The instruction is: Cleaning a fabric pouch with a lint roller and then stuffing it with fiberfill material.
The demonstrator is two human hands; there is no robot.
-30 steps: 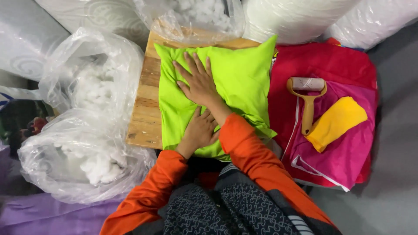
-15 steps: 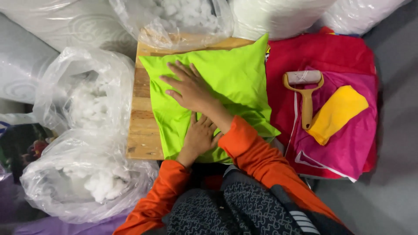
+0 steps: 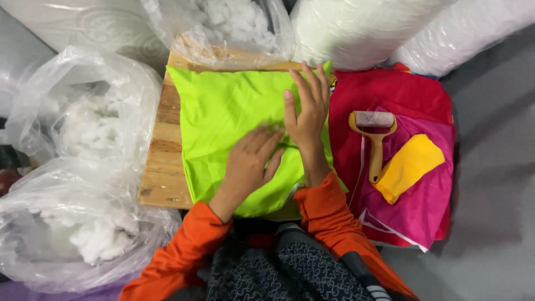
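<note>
Smoothing looks underway: the lime-green cushion (image 3: pixel 234 122) lies on the wooden tabletop (image 3: pixel 159 167), left hand (image 3: pixel 248 164) and right hand (image 3: pixel 306 114) pressed flat on it, fingers spread, holding nothing. Next, likely more even, flat-palmed strokes toward the edges.

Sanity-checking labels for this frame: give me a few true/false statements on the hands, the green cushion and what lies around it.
1. Both hands lie flat on the lime green fabric cushion. True: the left hand and the right hand rest on it with fingers spread.
2. The cushion lies on a wooden board. True.
3. The right hand grips the lint roller with the yellow handle. False: the roller lies untouched on the pink and red fabric pile, right of the cushion.
4. The clear plastic bags of white stuffing sit right of the cushion. False: they are to its left and behind it.
5. A folded yellow cloth lies beside the roller. True.
</note>
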